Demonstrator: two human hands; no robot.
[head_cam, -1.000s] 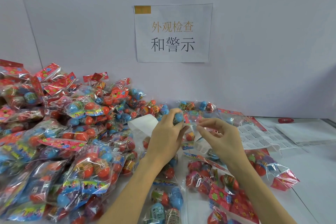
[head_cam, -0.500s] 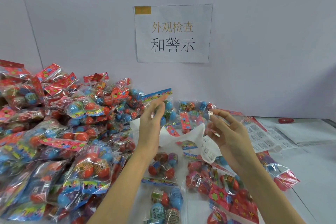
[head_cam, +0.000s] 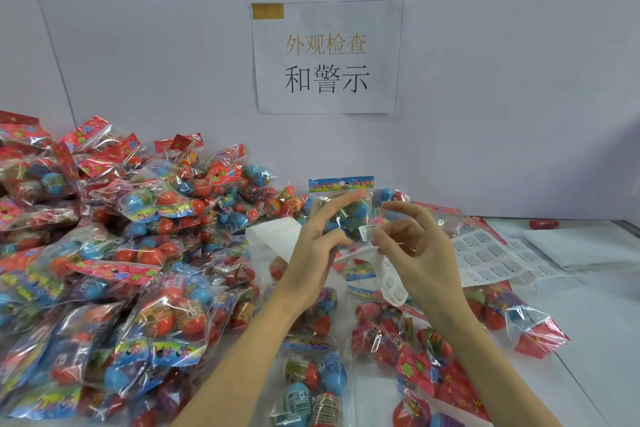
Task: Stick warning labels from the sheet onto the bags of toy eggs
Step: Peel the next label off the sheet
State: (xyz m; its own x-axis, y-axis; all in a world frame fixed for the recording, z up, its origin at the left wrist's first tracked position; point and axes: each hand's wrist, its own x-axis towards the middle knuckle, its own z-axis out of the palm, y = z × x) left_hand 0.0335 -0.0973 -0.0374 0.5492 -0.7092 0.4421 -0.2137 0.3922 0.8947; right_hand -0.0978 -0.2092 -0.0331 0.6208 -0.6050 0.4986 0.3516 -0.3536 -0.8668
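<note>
Raised bag (head_cam: 349, 208): clear film, blue cartoon-printed header, blue eggs. Label (head_cam: 367, 232) at the fingers: white, black print. Heaped bags (head_cam: 114, 253): red flowered headers, red and blue eggs.

Two hands are up: one left hand (head_cam: 311, 253) and one right hand (head_cam: 420, 256). One raised bag of toy eggs (head_cam: 349, 204) carries one warning label (head_cam: 367, 231). One paper sign (head_cam: 327, 57) hangs on the wall; the heaped bags (head_cam: 114, 253) are too many and too overlapped to count.
</note>
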